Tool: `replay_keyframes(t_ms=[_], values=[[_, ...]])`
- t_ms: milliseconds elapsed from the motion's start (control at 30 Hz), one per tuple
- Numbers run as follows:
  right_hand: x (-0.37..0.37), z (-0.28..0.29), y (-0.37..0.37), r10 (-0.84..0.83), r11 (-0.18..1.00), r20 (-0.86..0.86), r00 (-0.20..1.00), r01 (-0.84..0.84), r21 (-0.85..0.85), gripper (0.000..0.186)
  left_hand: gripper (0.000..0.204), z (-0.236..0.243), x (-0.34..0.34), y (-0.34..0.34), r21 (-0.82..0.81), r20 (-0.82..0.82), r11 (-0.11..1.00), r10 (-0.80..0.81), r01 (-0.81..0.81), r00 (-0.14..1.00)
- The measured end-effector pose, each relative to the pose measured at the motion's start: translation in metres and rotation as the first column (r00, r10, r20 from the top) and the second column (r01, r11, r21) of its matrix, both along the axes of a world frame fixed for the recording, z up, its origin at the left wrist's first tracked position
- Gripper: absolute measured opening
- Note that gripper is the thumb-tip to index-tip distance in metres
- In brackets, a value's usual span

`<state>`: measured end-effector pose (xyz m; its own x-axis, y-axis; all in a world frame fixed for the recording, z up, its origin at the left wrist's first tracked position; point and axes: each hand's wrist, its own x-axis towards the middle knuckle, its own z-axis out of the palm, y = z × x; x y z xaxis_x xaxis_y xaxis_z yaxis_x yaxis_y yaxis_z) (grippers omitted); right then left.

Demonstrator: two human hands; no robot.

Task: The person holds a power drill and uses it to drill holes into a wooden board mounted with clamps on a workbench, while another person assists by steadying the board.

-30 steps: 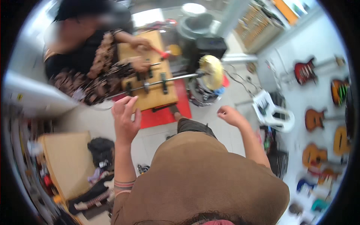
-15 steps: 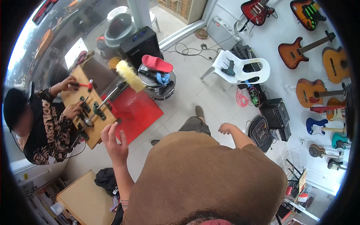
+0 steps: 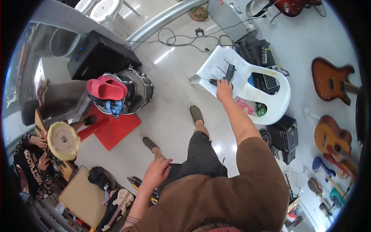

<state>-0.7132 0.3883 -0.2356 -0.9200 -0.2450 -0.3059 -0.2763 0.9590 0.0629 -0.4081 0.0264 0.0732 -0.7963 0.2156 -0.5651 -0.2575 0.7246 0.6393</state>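
Observation:
On the white plastic chair (image 3: 280, 112), my right hand (image 3: 225, 92) has its fingers curled over the lower end of a dark, pistol-shaped power tool (image 3: 230, 71). The fingers partly hide it, and its exact kind is hard to make out. Thin rods (image 3: 219, 69) lie beside it on the seat. My left hand (image 3: 156, 172) hangs before my body, near my dark shorts, its fingers loosely apart and nothing in them.
Pink clogs (image 3: 106, 89) and a blue cloth (image 3: 114, 107) rest on a drum (image 3: 145, 91) at left. A black speaker (image 3: 102, 56), floor cables (image 3: 174, 38) and an amplifier (image 3: 284, 135) stand about. Guitars (image 3: 332, 79) hang at right. Another person (image 3: 33, 166) works far left beside a round yellow buffing wheel (image 3: 63, 141).
I have moved toward the chair. My right hand has reached forward onto the dark tool. My left hand has come down and inward, and the other person now appears farther to the lower left.

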Motion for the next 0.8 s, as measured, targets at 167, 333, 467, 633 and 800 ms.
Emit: replay_keyframes(t_ms=[167,333,467,633,800], values=[[-0.077,-0.035,-0.005,0.143,0.973,0.295,0.945,-0.188,0.131,0.067,0.034,-0.017,-0.001,0.044,-0.162,0.113,0.980,0.138,-0.119,0.984],[-0.100,-0.040,0.019,0.250,0.955,0.410,0.877,-0.294,0.047,0.059,0.035,-0.009,0.023,0.053,-0.259,0.136,0.916,0.349,-0.307,0.927],[-0.091,0.008,-0.001,0.282,0.947,0.428,0.859,-0.320,0.020,0.059,0.035,0.016,0.058,0.067,-0.251,0.141,0.882,0.442,-0.400,0.886],[-0.045,0.122,-0.066,0.352,0.922,0.512,0.784,-0.385,-0.044,0.064,0.037,0.039,0.126,0.090,-0.264,0.031,0.821,0.532,-0.507,0.846],[0.055,0.206,-0.136,0.421,0.901,0.563,0.711,-0.252,-0.354,0.068,0.039,0.061,0.173,0.079,-0.181,0.036,0.819,0.559,-0.544,0.829]])
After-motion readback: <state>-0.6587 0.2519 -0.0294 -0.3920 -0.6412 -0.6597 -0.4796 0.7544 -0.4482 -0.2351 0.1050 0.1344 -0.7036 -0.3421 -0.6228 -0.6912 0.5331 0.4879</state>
